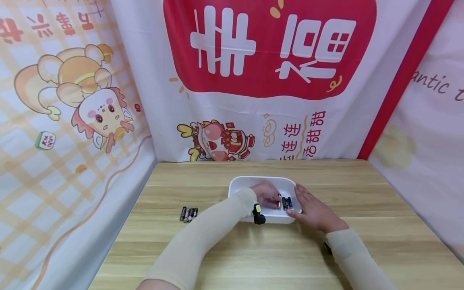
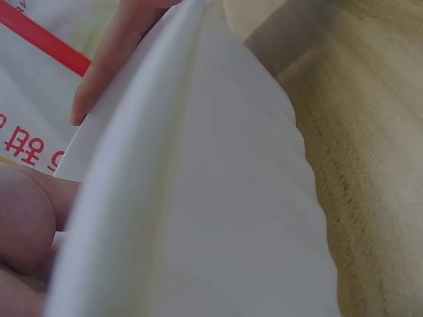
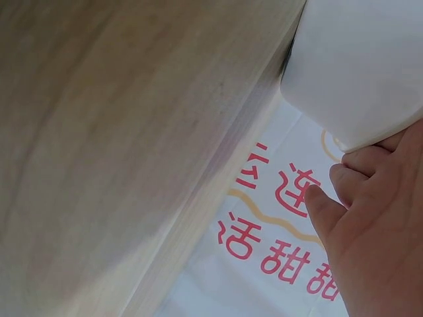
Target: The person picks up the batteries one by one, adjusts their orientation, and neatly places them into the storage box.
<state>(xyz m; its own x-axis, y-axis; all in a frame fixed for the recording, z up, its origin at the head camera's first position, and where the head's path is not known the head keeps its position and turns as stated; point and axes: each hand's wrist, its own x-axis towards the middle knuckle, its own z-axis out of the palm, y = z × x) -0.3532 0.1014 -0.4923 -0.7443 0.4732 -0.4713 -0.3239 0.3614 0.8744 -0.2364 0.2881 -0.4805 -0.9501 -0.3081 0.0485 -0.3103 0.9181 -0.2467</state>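
A white plastic box (image 1: 250,182) sits on the table, and my left hand (image 1: 267,194) reaches down inside it. The fingers and thumb of that hand pinch a battery (image 1: 279,202) with a copper-coloured end. Just right of it, a few dark batteries (image 1: 284,204) lie side by side on the box floor. My right hand (image 1: 314,209) holds the box's right end, thumb at the near rim and fingers along the outside. From the left wrist, the box wall (image 2: 238,172) hides most of the left hand's work. In the right wrist view, bent fingers (image 3: 363,162) touch the box's outer side.
Left of the box, several more batteries (image 1: 187,214) lie in a row on the wooden table (image 1: 253,257). Behind the table hangs a printed cloth (image 1: 275,108), and another cloth (image 1: 72,161) borders the left side.
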